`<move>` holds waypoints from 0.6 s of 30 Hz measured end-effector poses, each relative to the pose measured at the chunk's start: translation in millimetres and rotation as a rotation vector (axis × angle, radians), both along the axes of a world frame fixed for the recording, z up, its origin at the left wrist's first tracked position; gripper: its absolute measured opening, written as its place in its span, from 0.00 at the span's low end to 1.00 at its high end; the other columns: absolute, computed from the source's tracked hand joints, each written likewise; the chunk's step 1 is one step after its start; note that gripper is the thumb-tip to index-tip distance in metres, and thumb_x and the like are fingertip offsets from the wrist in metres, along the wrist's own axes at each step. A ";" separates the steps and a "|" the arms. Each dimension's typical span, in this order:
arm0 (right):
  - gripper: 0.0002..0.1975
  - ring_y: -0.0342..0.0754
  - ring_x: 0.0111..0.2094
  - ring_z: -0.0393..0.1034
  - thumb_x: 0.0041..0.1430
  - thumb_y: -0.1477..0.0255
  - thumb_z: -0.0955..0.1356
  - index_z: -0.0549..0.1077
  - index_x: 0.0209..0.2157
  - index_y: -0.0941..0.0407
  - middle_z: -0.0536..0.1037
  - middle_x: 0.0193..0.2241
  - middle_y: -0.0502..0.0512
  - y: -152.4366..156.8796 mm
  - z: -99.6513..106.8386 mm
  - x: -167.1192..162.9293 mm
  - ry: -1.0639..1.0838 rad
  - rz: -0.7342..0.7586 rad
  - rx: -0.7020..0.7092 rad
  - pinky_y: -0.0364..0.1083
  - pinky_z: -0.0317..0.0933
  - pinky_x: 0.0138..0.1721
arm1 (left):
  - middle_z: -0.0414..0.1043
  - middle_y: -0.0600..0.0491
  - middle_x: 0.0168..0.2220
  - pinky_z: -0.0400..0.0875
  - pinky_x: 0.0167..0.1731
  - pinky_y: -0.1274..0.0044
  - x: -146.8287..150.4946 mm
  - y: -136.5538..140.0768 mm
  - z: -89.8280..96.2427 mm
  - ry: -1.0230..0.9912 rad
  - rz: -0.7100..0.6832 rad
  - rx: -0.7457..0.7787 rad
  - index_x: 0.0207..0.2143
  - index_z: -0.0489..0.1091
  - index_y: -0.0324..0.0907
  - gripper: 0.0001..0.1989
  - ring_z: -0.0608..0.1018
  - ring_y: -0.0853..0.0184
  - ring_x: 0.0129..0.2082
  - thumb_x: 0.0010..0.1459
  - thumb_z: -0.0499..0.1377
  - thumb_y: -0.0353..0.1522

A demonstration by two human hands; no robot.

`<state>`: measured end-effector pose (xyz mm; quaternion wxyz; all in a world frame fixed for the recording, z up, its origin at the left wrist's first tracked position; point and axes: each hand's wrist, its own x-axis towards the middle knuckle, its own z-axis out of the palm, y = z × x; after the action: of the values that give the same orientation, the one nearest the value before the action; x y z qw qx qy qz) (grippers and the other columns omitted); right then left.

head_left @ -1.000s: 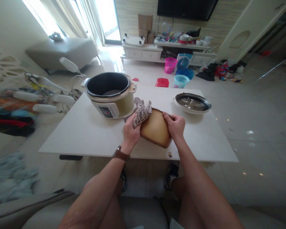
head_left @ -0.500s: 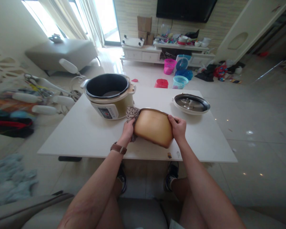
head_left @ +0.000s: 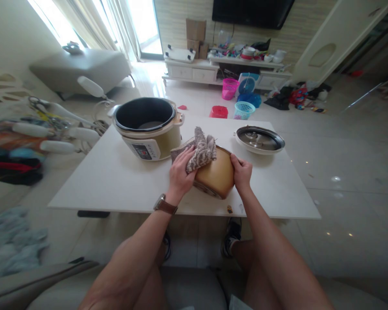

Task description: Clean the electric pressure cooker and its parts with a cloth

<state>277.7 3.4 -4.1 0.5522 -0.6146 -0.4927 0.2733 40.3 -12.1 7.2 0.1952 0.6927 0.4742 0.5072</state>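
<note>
Pot point(head_left: 217, 177), partly hidden by cloth point(head_left: 202, 156) at left hand point(head_left: 181, 174) — interior unseen

tbh can't read any txt, brand or nos. here. Front panel point(head_left: 145, 151) on the cooker point(head_left: 170, 141) has a dark square point(head_left: 140, 152) w/ a bit of red, plus tiny marks point(head_left: 153, 149) rt next to it, but they're way too sm & blurry to make out.

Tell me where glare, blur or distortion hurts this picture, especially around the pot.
Head view: glass door washes out white; head view: bright glints dot the floor at right; head view: far-left pile looks smeared; head view: pot and cloth are readable, slightly soft.
</note>
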 end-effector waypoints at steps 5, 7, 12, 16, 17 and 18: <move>0.37 0.41 0.25 0.43 0.54 0.35 0.69 0.51 0.18 0.50 0.50 0.19 0.44 2.7 -6.3 5.2 0.060 -0.003 0.016 0.46 0.40 0.26 | 0.83 0.44 0.53 0.71 0.59 0.63 -3.7 15.6 -13.5 -0.293 0.112 -0.256 0.53 0.80 0.40 0.22 0.80 0.50 0.55 0.59 0.62 0.40; 0.37 0.41 0.24 0.43 0.53 0.36 0.70 0.52 0.17 0.50 0.49 0.19 0.44 2.9 -7.5 5.9 0.085 0.002 0.028 0.46 0.40 0.26 | 0.84 0.45 0.49 0.72 0.56 0.64 -5.7 21.3 -20.1 -0.402 0.147 -0.370 0.49 0.81 0.39 0.21 0.81 0.50 0.52 0.58 0.63 0.42; 0.35 0.42 0.25 0.44 0.55 0.37 0.69 0.52 0.18 0.50 0.50 0.19 0.44 1.9 -0.7 2.9 0.023 0.018 0.014 0.46 0.41 0.26 | 0.84 0.43 0.48 0.72 0.55 0.64 -13.5 32.4 -36.0 -0.508 0.168 -0.497 0.45 0.81 0.36 0.23 0.80 0.49 0.50 0.56 0.63 0.44; 0.31 0.42 0.25 0.48 0.58 0.43 0.69 0.56 0.19 0.51 0.53 0.19 0.44 0.4 16.8 -1.1 -0.138 0.032 -0.005 0.46 0.44 0.27 | 0.83 0.41 0.52 0.71 0.58 0.61 -14.8 35.3 -44.0 -0.510 0.175 -0.510 0.48 0.81 0.36 0.25 0.79 0.47 0.54 0.55 0.62 0.44; 0.31 0.42 0.25 0.48 0.58 0.44 0.70 0.56 0.19 0.52 0.53 0.19 0.44 -0.1 22.2 -2.3 -0.187 0.026 0.000 0.46 0.44 0.28 | 0.82 0.41 0.52 0.71 0.58 0.61 -13.7 35.2 -45.1 -0.513 0.172 -0.515 0.49 0.81 0.36 0.26 0.79 0.47 0.55 0.55 0.62 0.43; 0.30 0.42 0.25 0.48 0.57 0.46 0.70 0.56 0.19 0.52 0.53 0.19 0.43 -0.8 27.8 -3.6 -0.234 0.016 0.008 0.46 0.43 0.28 | 0.82 0.41 0.53 0.70 0.59 0.61 -12.0 34.9 -45.7 -0.514 0.165 -0.520 0.49 0.81 0.36 0.26 0.79 0.47 0.55 0.55 0.61 0.43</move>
<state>274.2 2.7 23.7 0.4912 -0.6363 -0.5595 0.2021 28.2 22.8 -38.6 0.4357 0.4297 0.5767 0.5412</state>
